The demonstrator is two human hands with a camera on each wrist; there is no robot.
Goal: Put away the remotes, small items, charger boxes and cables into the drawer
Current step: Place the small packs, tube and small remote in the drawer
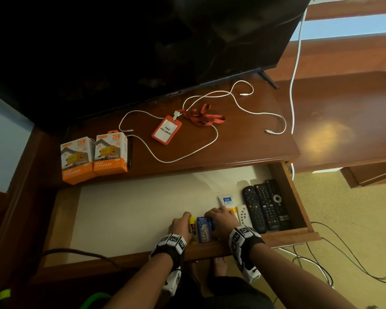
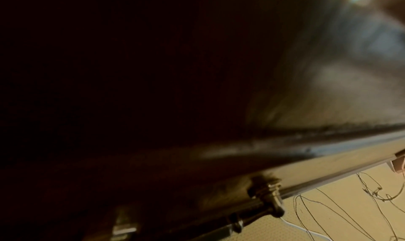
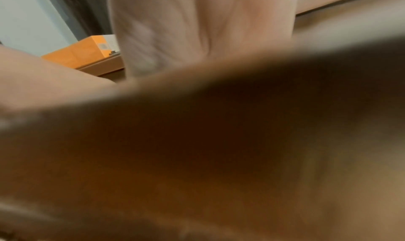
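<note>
Both hands work low in the open drawer (image 1: 299,206): the left hand (image 1: 179,225) curls around a yellow tube (image 1: 192,226), while the right hand (image 1: 221,220) lies over a blue Lux packet (image 1: 204,229); whether its fingers grasp it I cannot tell. 3 black remotes (image 1: 266,205) already lie inside. 2 charger boxes (image 1: 94,157) and the white cable (image 1: 187,130) remain on the tabletop. Crowding these small items could topple the tube or jam the row against the remotes.

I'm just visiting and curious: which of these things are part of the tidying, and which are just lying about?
Part of the job:
drawer
black remotes
charger boxes
white cable
red lanyard badge
blue pack
yellow stick

Just lying about:
television
floor wires
</note>
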